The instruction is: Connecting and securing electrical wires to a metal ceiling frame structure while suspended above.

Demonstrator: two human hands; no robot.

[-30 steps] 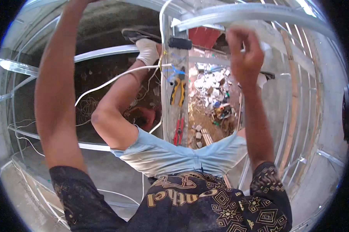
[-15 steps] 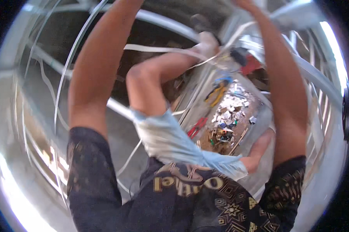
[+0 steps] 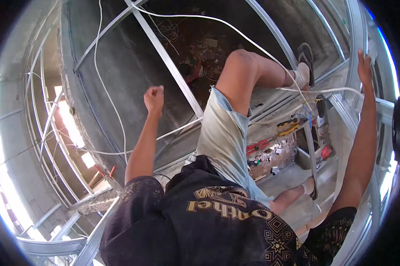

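My left hand (image 3: pixel 154 99) is raised over the dark space to the left of my knee, its fingers curled closed, and nothing shows in it. At the far right, my right hand (image 3: pixel 364 68) is up against a galvanized metal channel (image 3: pixel 356 31), with its fingers bent around the edge. A loose white cable (image 3: pixel 235 27) arcs from the top over my bent leg. Below my legs lie yellow-handled pliers (image 3: pixel 288 127) and a red-handled tool (image 3: pixel 258 146), both on a ledge.
Metal ceiling battens (image 3: pixel 168 62) cross the open drop, where rubble and coiled wire (image 3: pixel 166 30) show far below. My sandalled foot (image 3: pixel 305 60) rests near a batten joint. Scraps and debris (image 3: pixel 275 155) lie beside the ledge. A rough concrete wall edge (image 3: pixel 71 106) stands at left.
My view has turned, and both hands, formerly at or past the top edge, are now in sight. The left one has come down and is closed; the right one is at the channel.
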